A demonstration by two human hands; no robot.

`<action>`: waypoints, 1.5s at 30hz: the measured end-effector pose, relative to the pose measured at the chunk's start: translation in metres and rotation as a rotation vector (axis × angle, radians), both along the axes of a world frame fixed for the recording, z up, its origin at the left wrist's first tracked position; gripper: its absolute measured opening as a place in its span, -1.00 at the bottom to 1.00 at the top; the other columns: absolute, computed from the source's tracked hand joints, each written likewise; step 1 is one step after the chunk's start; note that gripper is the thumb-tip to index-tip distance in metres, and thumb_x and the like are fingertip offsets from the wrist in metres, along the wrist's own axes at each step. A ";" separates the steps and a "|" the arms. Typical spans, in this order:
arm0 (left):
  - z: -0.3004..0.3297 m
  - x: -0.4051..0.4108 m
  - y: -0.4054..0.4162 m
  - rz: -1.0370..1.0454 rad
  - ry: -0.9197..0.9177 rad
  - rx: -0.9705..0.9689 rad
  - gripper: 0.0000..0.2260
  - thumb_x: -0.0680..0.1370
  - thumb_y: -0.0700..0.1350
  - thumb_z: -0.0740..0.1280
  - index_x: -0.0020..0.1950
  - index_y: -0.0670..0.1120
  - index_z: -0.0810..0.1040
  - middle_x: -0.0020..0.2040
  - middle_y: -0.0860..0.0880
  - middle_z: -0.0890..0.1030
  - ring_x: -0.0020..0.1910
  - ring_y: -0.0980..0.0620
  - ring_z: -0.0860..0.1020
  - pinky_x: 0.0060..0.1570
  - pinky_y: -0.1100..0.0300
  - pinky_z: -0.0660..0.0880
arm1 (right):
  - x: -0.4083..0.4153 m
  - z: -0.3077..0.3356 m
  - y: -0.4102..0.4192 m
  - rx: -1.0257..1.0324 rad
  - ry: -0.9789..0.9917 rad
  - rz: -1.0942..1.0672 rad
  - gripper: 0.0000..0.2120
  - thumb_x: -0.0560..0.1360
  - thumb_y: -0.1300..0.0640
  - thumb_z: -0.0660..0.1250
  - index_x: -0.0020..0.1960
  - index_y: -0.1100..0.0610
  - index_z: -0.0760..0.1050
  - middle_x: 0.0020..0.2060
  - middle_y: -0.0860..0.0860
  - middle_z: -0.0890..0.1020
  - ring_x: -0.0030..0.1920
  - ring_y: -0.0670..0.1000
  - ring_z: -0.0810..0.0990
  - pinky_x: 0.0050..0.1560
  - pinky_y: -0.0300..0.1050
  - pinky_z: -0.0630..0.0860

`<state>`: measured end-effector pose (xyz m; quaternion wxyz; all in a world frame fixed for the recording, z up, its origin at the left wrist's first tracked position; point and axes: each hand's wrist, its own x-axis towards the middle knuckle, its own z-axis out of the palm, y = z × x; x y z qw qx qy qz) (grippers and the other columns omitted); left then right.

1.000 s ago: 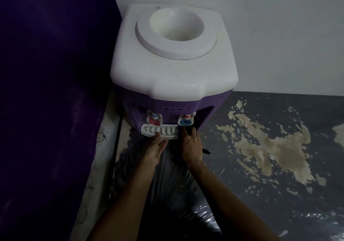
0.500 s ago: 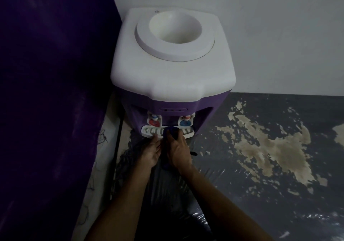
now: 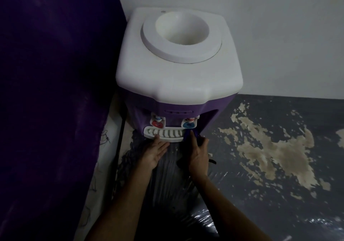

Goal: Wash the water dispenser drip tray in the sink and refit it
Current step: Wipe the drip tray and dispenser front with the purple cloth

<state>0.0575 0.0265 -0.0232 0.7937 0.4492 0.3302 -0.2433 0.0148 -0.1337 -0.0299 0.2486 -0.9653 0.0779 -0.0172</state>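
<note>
Your left hand (image 3: 155,152), fingers straight, touches the front lip of the white slotted plastic drip tray (image 3: 163,133), likely steadying it in its seat under the taps of the purple-and-white water dispenser (image 3: 178,69). Your right hand (image 3: 198,156) curls at the tray's right end; what it grips cannot be told. The dispenser stands on a dark, glossy, patchy surface (image 3: 270,147) against a white wall (image 3: 260,26).

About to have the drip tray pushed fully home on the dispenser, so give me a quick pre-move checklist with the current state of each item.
1. Drip tray at the slot under the taps: ok.
2. Left hand touching the tray's front edge: ok.
3. Right hand at the tray's right end: ok, but its fingers hide that end.
4. Tray level and seated: cannot tell.
5. Red tap and blue tap untouched: ok.
6. Dispenser upright: ok.
</note>
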 end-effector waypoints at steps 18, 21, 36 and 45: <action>0.000 0.000 0.000 -0.025 -0.011 0.009 -0.51 0.63 0.08 0.16 0.50 -0.13 0.26 0.41 -0.18 0.44 0.33 -0.05 0.47 0.28 0.17 0.39 | 0.014 -0.001 -0.010 0.202 0.032 -0.275 -0.85 0.51 0.16 0.34 0.07 0.14 0.47 -0.06 0.12 0.65 -0.06 0.18 0.59 -0.09 0.13 0.57; -0.001 0.001 0.000 -0.036 -0.013 0.011 -0.51 0.63 0.08 0.14 0.49 -0.13 0.27 0.41 -0.18 0.43 0.35 -0.05 0.46 0.27 0.17 0.39 | 0.010 -0.002 -0.002 0.198 0.005 -0.229 -0.81 0.49 0.18 0.36 0.11 0.11 0.50 -0.06 0.10 0.67 -0.08 0.17 0.61 -0.12 0.07 0.57; 0.004 0.000 0.001 -0.055 0.000 0.003 -0.54 0.64 0.09 0.11 0.44 -0.16 0.35 0.39 -0.17 0.46 0.35 -0.06 0.45 0.27 0.17 0.36 | 0.020 0.011 0.033 -0.095 -0.021 0.002 -0.45 0.50 0.21 0.37 0.47 0.00 0.39 0.42 0.19 0.39 0.29 0.32 0.39 0.07 0.15 0.59; 0.009 -0.002 -0.001 -0.032 0.042 -0.015 -0.54 0.63 0.07 0.13 0.40 -0.22 0.39 0.41 -0.18 0.43 0.41 -0.08 0.39 0.28 0.18 0.33 | 0.029 0.023 0.023 0.098 -0.014 0.211 -0.57 0.61 -0.05 0.24 0.44 0.06 0.44 0.35 0.12 0.48 0.29 0.21 0.44 0.24 0.07 0.46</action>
